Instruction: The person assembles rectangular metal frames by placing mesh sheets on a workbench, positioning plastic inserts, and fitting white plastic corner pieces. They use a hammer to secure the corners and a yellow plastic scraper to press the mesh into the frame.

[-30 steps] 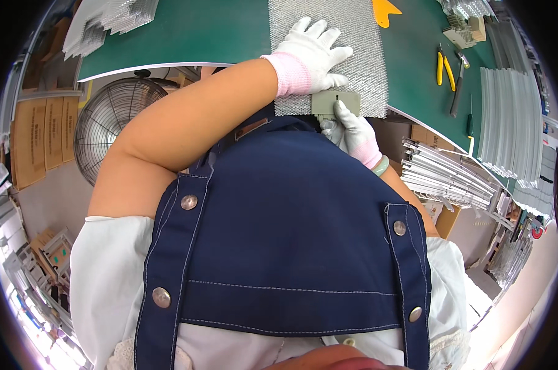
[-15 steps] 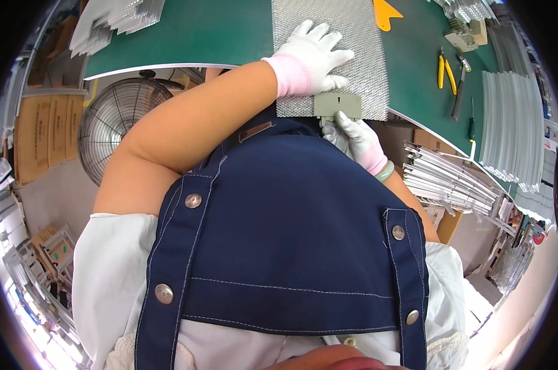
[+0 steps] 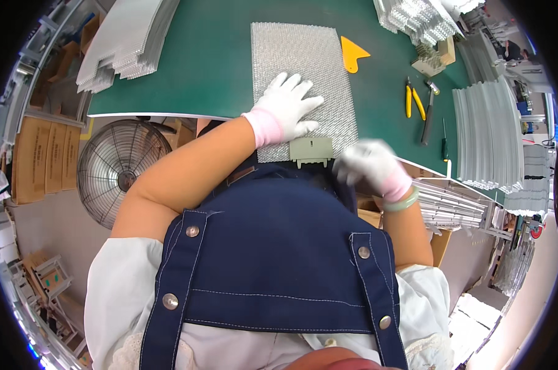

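My left hand [image 3: 288, 108], in a white glove with a pink cuff, lies flat with fingers spread on a silver textured metal sheet [image 3: 299, 52]. A grey-green plastic piece [image 3: 311, 148] with short prongs sits at the sheet's near edge, beside my left wrist. To the right of that piece is my right hand [image 3: 373, 165], gloved the same way and apart from it. Its fingers look bent but are smeared by motion, so whether they hold anything is unclear.
On the green table [image 3: 223, 55] lie an orange scraper [image 3: 353, 55], yellow-handled pliers [image 3: 409, 102], a hammer [image 3: 427, 117] and a screwdriver [image 3: 445, 145]. Stacked silver sheets [image 3: 485, 132] stand at right, more [image 3: 128, 37] at far left. A fan [image 3: 123, 172] is left of me.
My right hand has let go of the grey-green piece and moved right. The left hand stays spread on the sheet. The view has shifted, showing more of the table.
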`<state>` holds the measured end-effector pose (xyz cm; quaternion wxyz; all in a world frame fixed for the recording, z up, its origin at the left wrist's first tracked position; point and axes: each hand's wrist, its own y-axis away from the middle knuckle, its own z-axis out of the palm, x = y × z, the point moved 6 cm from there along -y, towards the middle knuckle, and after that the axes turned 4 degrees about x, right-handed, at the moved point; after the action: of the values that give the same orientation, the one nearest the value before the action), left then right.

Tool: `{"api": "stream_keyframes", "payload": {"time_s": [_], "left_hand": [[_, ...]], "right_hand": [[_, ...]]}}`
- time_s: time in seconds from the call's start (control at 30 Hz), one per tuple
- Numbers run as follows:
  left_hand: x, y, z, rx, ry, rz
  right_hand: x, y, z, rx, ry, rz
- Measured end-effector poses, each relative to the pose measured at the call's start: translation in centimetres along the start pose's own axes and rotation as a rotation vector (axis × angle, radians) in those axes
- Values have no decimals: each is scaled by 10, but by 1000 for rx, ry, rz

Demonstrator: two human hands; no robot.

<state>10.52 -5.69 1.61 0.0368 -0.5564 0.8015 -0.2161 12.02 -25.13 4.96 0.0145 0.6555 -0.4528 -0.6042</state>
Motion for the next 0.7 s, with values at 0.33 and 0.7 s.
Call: {"api": "stream_keyframes", "payload": {"time_s": [0.33, 0.7], "left_hand": [[-5, -3, 0, -69, -80, 19], [-79, -58, -37, 147, -26, -683]], "right_hand": [[-28, -202, -128, 809, 1018, -454], [-22, -149, -147, 899, 801, -309]]}}
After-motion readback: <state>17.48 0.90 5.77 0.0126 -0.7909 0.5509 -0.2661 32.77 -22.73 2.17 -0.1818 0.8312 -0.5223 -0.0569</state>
